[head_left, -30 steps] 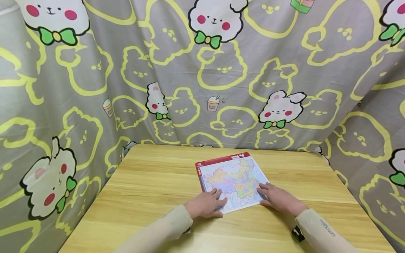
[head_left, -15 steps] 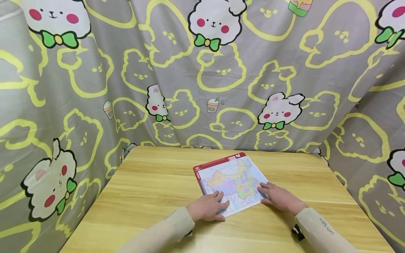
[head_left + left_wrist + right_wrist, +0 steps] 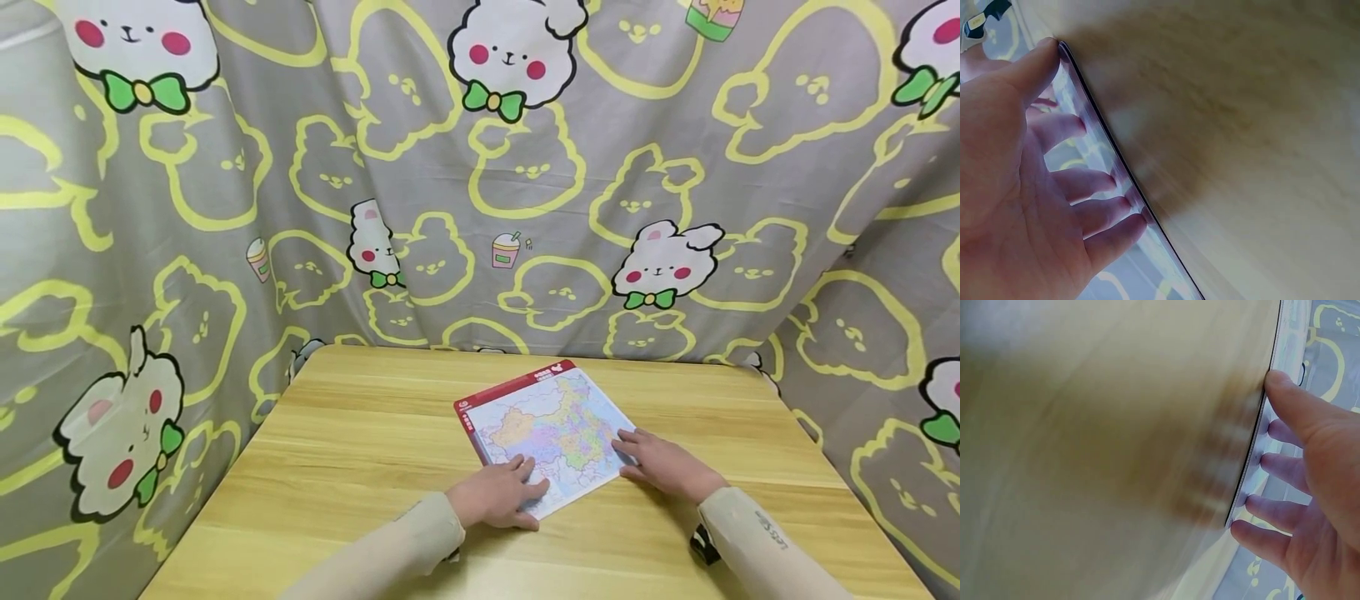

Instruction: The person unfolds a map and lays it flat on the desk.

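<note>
A flat map board [image 3: 536, 433] with a red top border and a coloured map of China lies turned at an angle on the wooden table. My left hand [image 3: 498, 493] rests on its near left part, fingers spread over the printed face and thumb at the near edge. At the right edge, the fingers of my right hand [image 3: 666, 465] touch the board. Seen from the left wrist, the left hand [image 3: 1029, 169] has its fingertips on the shiny surface beside the board's dark edge. In the right wrist view the right hand [image 3: 1310, 481] has thumb and fingertips along the edge.
The wooden table [image 3: 360, 417] stretches around the board on every side. Behind it and at both sides hangs a grey curtain [image 3: 420, 167] printed with cartoon rabbits and yellow outlines. A dark band [image 3: 703, 546] shows under the right sleeve.
The board has turned slightly counterclockwise on the table. Its upper left corner came nearer, while its near corner moved right. The left hand shifted slightly right and nearer; the right hand barely moved.
</note>
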### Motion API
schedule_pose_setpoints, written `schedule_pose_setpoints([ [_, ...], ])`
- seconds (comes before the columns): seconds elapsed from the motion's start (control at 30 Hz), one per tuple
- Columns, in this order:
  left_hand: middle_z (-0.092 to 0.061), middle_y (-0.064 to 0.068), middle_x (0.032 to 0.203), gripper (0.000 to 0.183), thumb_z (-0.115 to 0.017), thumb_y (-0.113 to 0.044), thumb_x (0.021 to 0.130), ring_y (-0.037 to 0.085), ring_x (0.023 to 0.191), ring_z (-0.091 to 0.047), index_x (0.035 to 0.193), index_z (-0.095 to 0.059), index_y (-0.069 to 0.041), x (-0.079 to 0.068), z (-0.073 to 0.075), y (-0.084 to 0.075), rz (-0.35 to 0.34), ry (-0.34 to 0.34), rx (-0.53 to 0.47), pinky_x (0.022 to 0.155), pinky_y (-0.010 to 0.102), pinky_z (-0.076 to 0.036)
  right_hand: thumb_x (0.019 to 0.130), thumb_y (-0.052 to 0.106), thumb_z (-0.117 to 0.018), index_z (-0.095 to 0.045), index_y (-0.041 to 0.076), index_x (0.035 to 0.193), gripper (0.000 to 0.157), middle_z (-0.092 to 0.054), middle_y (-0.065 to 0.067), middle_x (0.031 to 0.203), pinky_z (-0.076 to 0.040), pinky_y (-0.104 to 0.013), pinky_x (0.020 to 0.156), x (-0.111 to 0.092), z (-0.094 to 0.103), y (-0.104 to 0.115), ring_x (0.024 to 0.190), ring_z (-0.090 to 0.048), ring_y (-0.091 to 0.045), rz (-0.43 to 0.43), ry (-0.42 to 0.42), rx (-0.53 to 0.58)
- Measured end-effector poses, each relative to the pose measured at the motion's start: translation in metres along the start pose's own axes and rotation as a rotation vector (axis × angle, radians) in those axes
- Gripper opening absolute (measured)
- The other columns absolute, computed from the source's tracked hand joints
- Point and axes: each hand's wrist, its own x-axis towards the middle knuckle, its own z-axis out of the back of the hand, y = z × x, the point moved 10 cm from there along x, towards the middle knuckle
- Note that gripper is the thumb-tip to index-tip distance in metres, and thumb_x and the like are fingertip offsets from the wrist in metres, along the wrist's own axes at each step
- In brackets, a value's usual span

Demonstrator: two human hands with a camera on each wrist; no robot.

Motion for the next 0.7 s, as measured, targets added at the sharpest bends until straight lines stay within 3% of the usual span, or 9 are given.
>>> schedule_pose_setpoints([
  [0.47,-0.031,0.009,0.151,0.068,-0.042,-0.064,0.089,0.025,0.137,-0.030,0.147,-0.035,-0.030,0.0049,0.0013,-0.0060,-0.007,-0.001,-0.031,0.107,0.032,-0.031,0.093,0.024,-0.060,-0.055,-0.005,0.128,0.046,-0.048,-0.028,0.133,-0.039,-0.056,0.095,0.0039,0.0054,-0.0052,0.119,-0.045,-0.048,0.011,-0.028,-0.004],
  [0.7,-0.034,0.008,0.149,0.069,-0.041,-0.067,0.088,0.024,0.135,-0.033,0.146,-0.037,-0.031,0.0091,0.0014,-0.0086,-0.016,-0.023,0.005,0.105,0.032,-0.033,0.093,0.022,-0.060,-0.055,-0.005,0.128,0.044,-0.048,-0.028,0.133,-0.038,-0.056,0.096,0.0055,0.0057,-0.0093,0.120,-0.044,-0.048,0.004,-0.026,0.011],
])
